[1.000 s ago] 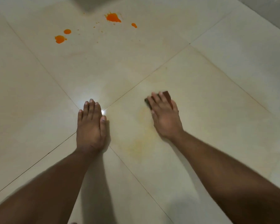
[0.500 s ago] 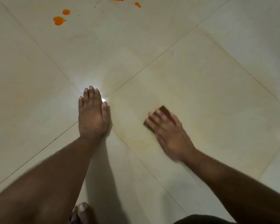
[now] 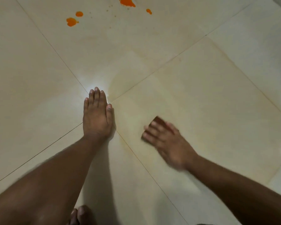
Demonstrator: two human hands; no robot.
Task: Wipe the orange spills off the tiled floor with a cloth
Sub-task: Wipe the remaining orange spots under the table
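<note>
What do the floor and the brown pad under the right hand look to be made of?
Floor: glazed ceramic or polished stone tile, probably, given the thin grout lines and the bright glare by the left hand. Brown pad under the right hand: looks like a folded cloth or sponge with a matte surface; it is motion-blurred and mostly covered, so the material stays uncertain.

Left hand (image 3: 96, 116) flat on floor (image 3: 201, 88), frame centre, at the tile joint crossing. Right hand (image 3: 168, 142) lower right of it, on cloth (image 3: 158, 120). Spills (image 3: 72, 21) along top edge, well apart. Toes (image 3: 81, 214) bottom centre.
</note>
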